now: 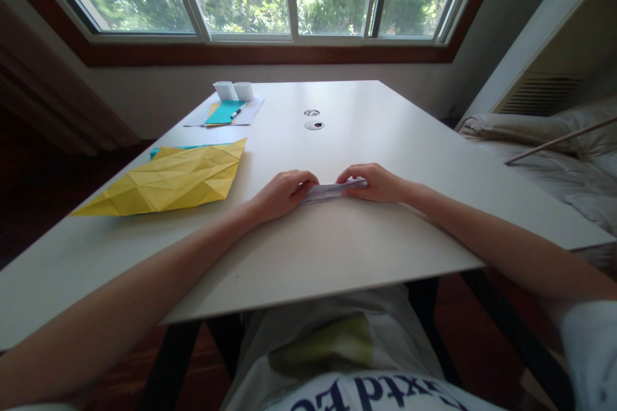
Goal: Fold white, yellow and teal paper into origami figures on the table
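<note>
Shirt front [376, 392]: sitting closest to the lens; dark lettering is showing across pale cloth, with an olive patch farther down toward the table edge.

White paper strip [328, 191]: lying just in from the near edge of the white table [385, 141], between both hands; it is showing layered, narrow folds and is running roughly crosswise. Its placing is probably giving both hands equal reach and a hard surface to press against.

Left hand [285, 190]: closing thumb and curled fingers on the strip's left end, likely steadying it so the folds are not springing apart.

Right hand [372, 182]: pinching the right end, index arching over the far side, thumb lying along the near side; the middle stretch is staying uncovered between the two grips.

Arms: both forearms are slanting inward from the lower corners, wrists sitting low near the tabletop, probably for support.

Yellow creased paper [176, 178]: resting left of the left hand, well clear of the folding space; a blue sheet [154, 152] is peeking out behind it.

Far left corner: a teal sheet [222, 113] is lying over white paper [251, 113], a marker [238, 110] on top; two white containers [233, 91] are standing beyond, apparently parked out of the way.

Tabletop discs [314, 125]: two, sitting beyond the hands; their purpose is unclear.
</note>
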`<action>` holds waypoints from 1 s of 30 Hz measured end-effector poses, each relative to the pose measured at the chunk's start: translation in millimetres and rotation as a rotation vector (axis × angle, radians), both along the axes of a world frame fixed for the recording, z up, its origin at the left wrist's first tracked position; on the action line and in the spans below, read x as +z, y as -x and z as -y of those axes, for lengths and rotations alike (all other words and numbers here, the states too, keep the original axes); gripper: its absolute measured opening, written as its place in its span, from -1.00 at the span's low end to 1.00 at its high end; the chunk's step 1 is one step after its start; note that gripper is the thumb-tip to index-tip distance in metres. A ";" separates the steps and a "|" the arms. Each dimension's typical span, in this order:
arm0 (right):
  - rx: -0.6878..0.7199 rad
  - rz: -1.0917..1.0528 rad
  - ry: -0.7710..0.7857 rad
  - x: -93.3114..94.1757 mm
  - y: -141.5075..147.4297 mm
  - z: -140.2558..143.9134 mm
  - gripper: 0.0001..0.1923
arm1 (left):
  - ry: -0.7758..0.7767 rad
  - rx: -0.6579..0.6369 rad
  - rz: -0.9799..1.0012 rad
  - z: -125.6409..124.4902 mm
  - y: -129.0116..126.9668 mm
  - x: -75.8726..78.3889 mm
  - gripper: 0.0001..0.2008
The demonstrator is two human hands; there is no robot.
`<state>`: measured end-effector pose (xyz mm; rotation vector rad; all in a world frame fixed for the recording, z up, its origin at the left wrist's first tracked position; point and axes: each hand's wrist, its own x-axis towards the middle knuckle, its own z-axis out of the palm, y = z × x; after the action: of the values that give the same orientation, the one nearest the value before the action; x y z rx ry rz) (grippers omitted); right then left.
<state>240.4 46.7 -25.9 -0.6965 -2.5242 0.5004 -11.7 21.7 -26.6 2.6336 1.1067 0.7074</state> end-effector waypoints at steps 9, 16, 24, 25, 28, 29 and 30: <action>-0.024 0.043 -0.017 -1.2 0.6 -0.4 -0.73 | 0.034 -0.006 0.070 -2.8 -3.6 -0.2 -0.78; 0.017 0.045 -0.034 2.1 0.5 0.1 -0.76 | 0.104 0.017 0.071 -5.5 -7.0 1.7 -0.78; -0.004 0.090 0.003 2.4 1.1 -0.7 -0.72 | 0.086 0.029 0.074 -6.4 -7.1 -0.6 -0.74; -0.009 0.098 0.003 2.5 1.2 -0.6 -0.72 | 0.081 0.011 0.070 -6.5 -6.8 -1.2 -0.73; -0.022 0.118 0.000 3.5 1.6 0.4 -0.70 | 0.063 -0.027 0.031 -6.5 -6.1 -2.3 -0.72; -0.024 0.124 -0.001 3.9 1.8 0.8 -0.69 | 0.050 -0.027 0.014 -6.3 -5.8 -2.4 -0.72; -0.024 0.129 -0.001 4.4 1.9 1.1 -0.69 | 0.037 -0.025 -0.004 -6.1 -5.6 -2.2 -0.71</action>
<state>238.5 45.6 -21.5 -0.7812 -2.6316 0.4595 -6.0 27.7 -28.8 2.6149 1.0750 0.6706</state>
